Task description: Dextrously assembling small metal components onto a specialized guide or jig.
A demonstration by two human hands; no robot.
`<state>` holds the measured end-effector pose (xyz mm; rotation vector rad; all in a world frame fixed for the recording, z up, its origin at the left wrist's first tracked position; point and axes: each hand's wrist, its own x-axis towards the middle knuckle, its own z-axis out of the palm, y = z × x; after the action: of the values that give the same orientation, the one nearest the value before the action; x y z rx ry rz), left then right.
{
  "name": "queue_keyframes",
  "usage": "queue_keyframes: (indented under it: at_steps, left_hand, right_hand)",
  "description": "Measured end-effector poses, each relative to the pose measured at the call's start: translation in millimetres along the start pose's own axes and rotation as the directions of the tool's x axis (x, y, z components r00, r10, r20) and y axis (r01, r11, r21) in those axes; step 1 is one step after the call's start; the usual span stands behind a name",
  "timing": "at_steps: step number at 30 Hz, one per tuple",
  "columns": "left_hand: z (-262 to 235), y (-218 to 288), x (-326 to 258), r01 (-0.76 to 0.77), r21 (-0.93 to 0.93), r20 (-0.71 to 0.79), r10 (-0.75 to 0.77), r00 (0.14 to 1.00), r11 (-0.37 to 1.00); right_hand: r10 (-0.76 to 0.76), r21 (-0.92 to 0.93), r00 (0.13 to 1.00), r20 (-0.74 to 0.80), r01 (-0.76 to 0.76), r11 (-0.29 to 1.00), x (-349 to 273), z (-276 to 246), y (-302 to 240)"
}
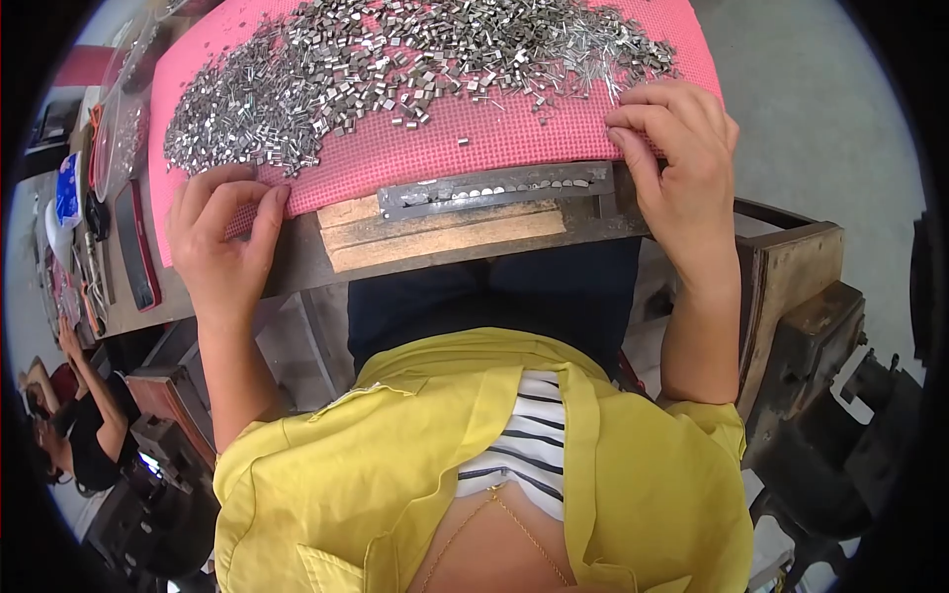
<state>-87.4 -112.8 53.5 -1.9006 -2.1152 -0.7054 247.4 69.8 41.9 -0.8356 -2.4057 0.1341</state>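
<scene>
Metal strip jig [494, 188]: grey, slotted, long axis running left to right along the near edge of the bench [297, 267], tilted slightly up toward the right. Small pale pieces sit in a row in its slot. It rests on a wooden block [435, 232], just near of the pink mat [435, 148].

Pink mat: textured, covers most of the bench top, carries a wide heap of small metal parts [376, 69] spread across its far half; thin pin-like pieces lie at the right.

Left hand [222, 242]: fingers curled, tips pressed together on the near left edge of the mat, just left of the block; whether it pinches a part cannot be told.

Right hand [677, 158]: fingers bent, tips together on the mat's right edge, beside the jig's right end; any part between them is hidden.

Far left: a dark red flat case [136, 247]; a second person [84, 415] below.
</scene>
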Motion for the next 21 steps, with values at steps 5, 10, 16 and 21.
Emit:
queue_keyframes:
  at_steps: [5, 10, 16, 21]
  left_hand:
    - [1.0, 0.3, 0.9, 0.175, -0.098, 0.034, -0.172, 0.985, 0.98]
    - [-3.1, 2.8, 1.1, 0.079, 0.002, 0.008, -0.079, 0.997, 0.997]
    - [-2.7, 4.7, -1.9, 0.127, -0.003, 0.015, -0.127, 0.992, 0.992]
    - [0.2, 6.7, -0.8, 0.134, -0.034, 0.003, -0.134, 0.991, 0.99]
  right_hand:
    - [0.03, 0.008, 1.0, 0.003, -0.03, 1.0, 6.5, 1.5, -0.7]
    - [-0.016, -0.039, 1.0, -0.01, 0.016, 0.999, 10.0, 1.3, -2.7]
    - [0.036, 0.011, 0.999, 0.008, -0.036, 0.999, 9.4, 1.6, -2.8]
    - [0.173, 0.278, 0.985, 0.002, -0.167, 0.946, 1.8, -6.9, -6.0]
